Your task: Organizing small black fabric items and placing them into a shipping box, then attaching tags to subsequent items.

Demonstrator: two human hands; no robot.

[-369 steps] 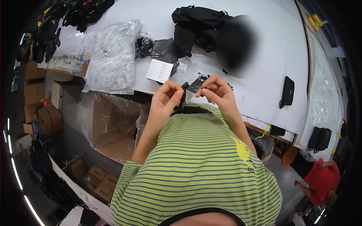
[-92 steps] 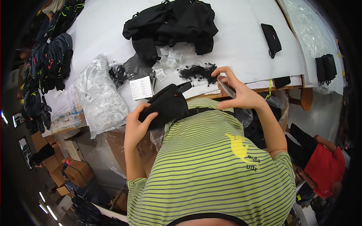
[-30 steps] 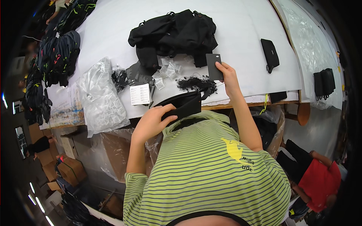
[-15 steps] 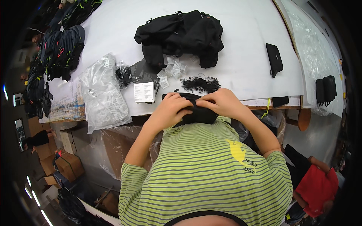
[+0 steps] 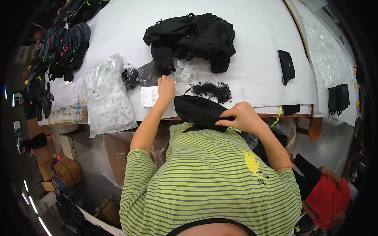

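Note:
My right hand point(image 5: 245, 117) pinches the near right edge of a black pouch point(image 5: 199, 113), which gapes along its top at the table's front edge. My left hand point(image 5: 166, 89) is off the pouch, holding nothing I can see. It reaches over the right side of a stack of white printed cards point(image 5: 149, 96), its fingers stretched forward beside small clear sachets point(image 5: 184, 73). Whether the fingertips touch the sachets or cards cannot be made out. A tangle of thin black cords point(image 5: 212, 91) lies just beyond the pouch.
Black bags point(image 5: 193, 39) lie heaped farther back on the white table point(image 5: 260, 35). A large clear plastic bag of sachets point(image 5: 110, 98) is at left, with dark backpacks point(image 5: 65, 49) beyond. Another black pouch point(image 5: 286, 66) lies right. A person in red point(image 5: 328, 200) is at lower right.
My left hand has let go of the pouch and moved forward and left to the cards and sachets. My right hand still grips the pouch, which now gapes wider.

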